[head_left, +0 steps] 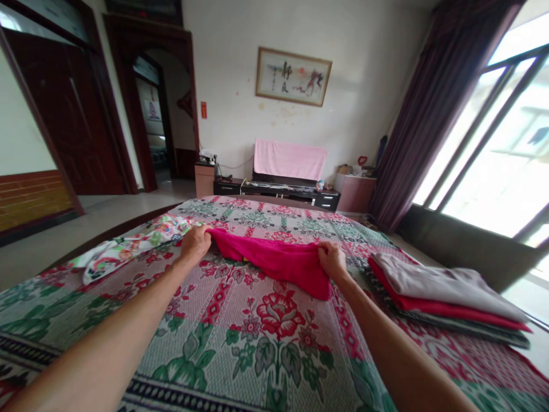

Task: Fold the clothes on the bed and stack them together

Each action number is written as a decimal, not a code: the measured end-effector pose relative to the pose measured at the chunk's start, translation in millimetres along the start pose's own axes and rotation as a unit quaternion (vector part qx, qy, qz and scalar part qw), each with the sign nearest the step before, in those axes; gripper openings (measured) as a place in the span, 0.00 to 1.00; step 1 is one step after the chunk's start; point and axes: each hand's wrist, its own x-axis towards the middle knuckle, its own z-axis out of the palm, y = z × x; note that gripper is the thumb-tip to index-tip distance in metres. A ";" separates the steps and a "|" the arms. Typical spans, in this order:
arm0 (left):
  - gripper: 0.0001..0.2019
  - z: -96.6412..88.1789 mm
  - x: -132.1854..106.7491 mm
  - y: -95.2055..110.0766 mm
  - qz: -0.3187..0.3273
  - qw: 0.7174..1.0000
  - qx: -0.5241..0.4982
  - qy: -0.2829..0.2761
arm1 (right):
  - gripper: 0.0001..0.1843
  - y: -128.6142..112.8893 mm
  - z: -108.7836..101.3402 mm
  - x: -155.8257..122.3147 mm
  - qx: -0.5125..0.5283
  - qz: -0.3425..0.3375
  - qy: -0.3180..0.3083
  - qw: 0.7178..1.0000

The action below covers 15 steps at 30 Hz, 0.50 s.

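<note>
A bright pink piece of clothing (pixel 274 257) stretches between my two hands, just above the flowered bed cover (pixel 240 337). My left hand (pixel 196 243) is closed on its left end, and my right hand (pixel 332 258) grips the right end. The lower right part of the cloth hangs down in a loose flap. Which kind of garment it is, I cannot tell. Beside my left hand lies a white cloth with a colourful print (pixel 137 243), spread loosely over the cover.
A folded stack of clothes (pixel 450 292), grey over red over dark, sits on the right of the bed. Beyond the bed stands a low black cabinet (pixel 274 191) with a pink towel (pixel 289 160) over a screen. A dark curtain (pixel 424 114) hangs by the window.
</note>
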 end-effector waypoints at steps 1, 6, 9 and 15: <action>0.21 0.9 1.0 3.7 -0.004 1.000 -0.009 0.027 | 0.18 -0.3 -1.8 3.3 -0.009 0.024 0.009 1.000; 0.22 16.7 -23.3 8.8 0.021 0.996 -0.063 0.063 | 0.20 -14.2 5.1 -20.0 0.000 -0.043 0.082 0.996; 0.20 22.2 -39.0 -2.5 0.022 0.994 -0.078 0.075 | 0.15 -31.2 12.4 -47.1 0.010 -0.159 0.057 0.986; 0.19 6.5 -44.6 -25.0 -0.031 0.994 -0.078 0.075 | 0.26 -46.1 12.4 -73.0 -0.057 -0.169 -0.017 0.984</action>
